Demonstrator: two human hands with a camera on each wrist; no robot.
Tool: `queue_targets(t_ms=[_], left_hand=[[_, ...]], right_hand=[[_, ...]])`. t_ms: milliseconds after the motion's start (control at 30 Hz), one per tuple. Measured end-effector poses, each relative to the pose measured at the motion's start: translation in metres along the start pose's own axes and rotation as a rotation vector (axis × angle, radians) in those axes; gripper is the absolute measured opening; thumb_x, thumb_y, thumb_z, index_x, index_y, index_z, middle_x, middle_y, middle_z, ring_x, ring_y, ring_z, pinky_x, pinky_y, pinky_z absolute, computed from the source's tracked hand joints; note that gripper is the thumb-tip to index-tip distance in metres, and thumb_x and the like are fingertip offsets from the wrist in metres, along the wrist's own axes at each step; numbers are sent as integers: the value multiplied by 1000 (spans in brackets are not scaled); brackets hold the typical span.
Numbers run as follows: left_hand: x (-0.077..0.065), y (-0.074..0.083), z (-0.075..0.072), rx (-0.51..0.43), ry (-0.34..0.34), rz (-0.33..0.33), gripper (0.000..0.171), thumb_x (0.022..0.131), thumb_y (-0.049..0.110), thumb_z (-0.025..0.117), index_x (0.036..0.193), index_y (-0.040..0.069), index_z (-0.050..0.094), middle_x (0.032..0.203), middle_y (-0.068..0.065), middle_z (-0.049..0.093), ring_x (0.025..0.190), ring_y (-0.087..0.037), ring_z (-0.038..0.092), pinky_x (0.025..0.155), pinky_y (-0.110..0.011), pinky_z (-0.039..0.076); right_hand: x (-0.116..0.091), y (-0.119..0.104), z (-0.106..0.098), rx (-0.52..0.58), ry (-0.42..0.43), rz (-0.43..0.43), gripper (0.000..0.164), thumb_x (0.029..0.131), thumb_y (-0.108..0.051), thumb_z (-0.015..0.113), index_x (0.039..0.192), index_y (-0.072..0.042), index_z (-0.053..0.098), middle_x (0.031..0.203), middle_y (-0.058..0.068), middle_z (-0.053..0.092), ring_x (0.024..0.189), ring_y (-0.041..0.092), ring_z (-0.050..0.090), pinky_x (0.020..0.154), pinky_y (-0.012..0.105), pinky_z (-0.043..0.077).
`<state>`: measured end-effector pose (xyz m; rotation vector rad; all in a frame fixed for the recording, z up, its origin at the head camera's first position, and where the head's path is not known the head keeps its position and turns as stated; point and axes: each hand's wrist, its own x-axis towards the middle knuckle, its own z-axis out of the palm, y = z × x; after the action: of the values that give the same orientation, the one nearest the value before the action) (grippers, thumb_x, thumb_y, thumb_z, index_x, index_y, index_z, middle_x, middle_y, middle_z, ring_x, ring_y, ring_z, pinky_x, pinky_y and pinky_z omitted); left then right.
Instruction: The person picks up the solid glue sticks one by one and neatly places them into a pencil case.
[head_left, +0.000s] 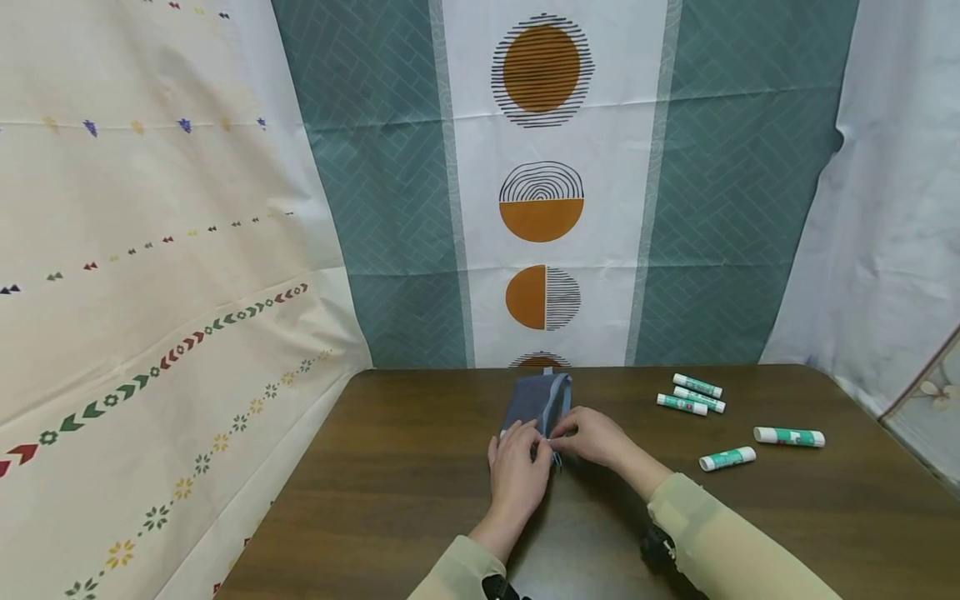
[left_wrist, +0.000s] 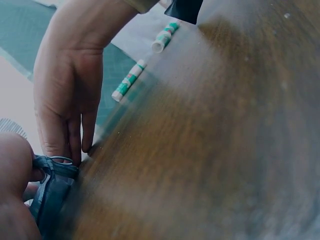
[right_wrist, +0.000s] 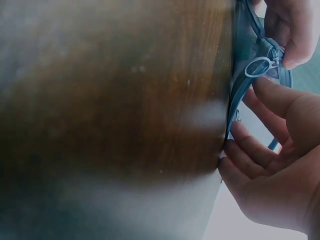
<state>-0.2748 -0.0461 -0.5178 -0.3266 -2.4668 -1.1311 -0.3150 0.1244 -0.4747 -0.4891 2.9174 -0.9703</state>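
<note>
A dark blue zippered pouch (head_left: 527, 398) lies near the far edge of the table, its mouth partly parted along the zipper. My left hand (head_left: 519, 467) pinches the near end of the pouch between thumb and fingers. From the other side, my right hand (head_left: 592, 436) pinches the pouch edge by the zipper, thumb and index finger together. The right wrist view has the zipper slider (right_wrist: 273, 63) with its ring pull between the two hands. Fingers cover part of the near end, and the pouch's inside is hidden.
Several white-and-green glue sticks (head_left: 681, 405) lie on the brown wooden table (head_left: 390, 467), to the right of the pouch. Two of them, including a larger glue stick (head_left: 789, 437), lie nearer the right edge. Patterned curtains (head_left: 393, 192) hang behind and beside the table.
</note>
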Motion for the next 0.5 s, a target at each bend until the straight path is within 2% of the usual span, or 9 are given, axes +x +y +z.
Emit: queue_targets(t_ms=[200,500], left_hand=[[0,1,-1,5,-6,-3,20,102,14,66,83,18,67,143,-8,73,146,-35,58,121,-79,25],[0,0,0,15,-17,-9,20,103,16,66,83,19,68,143,-7,73,146,-33,58,121,-78,25]], right_hand=[[0,1,-1,13,-12,-14,14,98,-28,84,102,-15,88,127,12,74,124,38,67,106,58,54],[-2,2,-1,19,-8,-30,12,99,-25,84,103,-14,88,128,14,74,125,40,67,107,59,53]])
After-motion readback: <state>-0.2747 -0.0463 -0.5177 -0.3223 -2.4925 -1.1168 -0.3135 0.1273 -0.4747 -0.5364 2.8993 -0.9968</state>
